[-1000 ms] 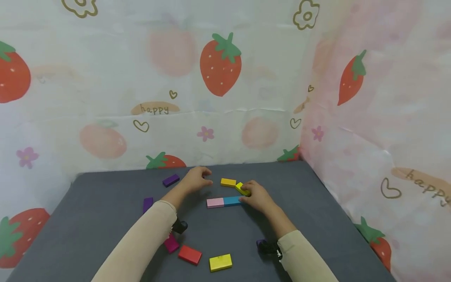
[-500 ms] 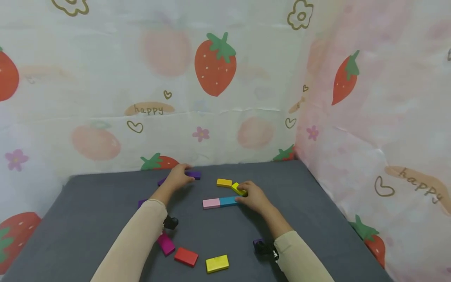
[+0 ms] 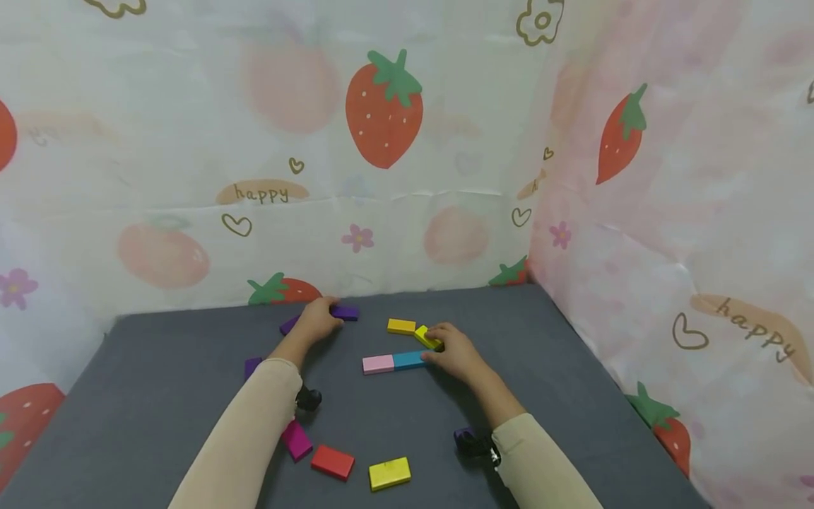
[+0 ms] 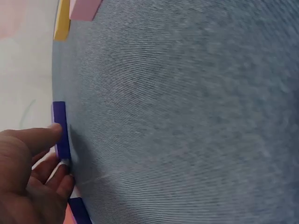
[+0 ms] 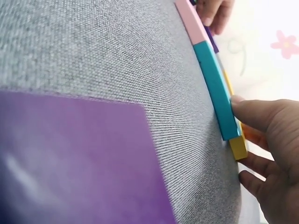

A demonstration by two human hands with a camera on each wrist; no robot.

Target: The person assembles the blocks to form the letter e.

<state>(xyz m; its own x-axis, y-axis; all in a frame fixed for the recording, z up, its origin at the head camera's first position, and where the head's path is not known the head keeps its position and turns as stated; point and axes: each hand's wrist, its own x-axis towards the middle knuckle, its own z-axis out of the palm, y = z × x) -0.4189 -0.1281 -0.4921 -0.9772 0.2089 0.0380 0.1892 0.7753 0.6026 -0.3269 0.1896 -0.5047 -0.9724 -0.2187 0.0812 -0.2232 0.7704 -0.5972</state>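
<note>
At the back of the table my left hand [image 3: 316, 322] pinches a dark purple block [image 3: 345, 312]. In the left wrist view its thumb lies on that block [image 4: 60, 135] and the fingers curl at its end. My right hand [image 3: 459, 351] holds a small yellow block [image 3: 426, 336] between thumb and fingers. Just in front of that block is a row of a pink block [image 3: 378, 364] and a blue block [image 3: 409, 360], end to end. In the right wrist view the thumb is close to the blue block [image 5: 216, 91]. An orange-yellow block [image 3: 401, 326] touches the held yellow one.
Another purple block [image 3: 289, 324] is beside the left hand, and one more [image 3: 252, 367] lies partly behind the left sleeve. Magenta [image 3: 297, 440], red [image 3: 333, 462] and yellow [image 3: 390, 474] blocks lie near the front. A purple block [image 3: 463, 432] sits by the right wrist camera. Printed cloth stands behind the table.
My left hand has moved left along the back of the table, exposing the purple block's right end, and now grips it. The right hand stays at the yellow block. The head view has shifted slightly.
</note>
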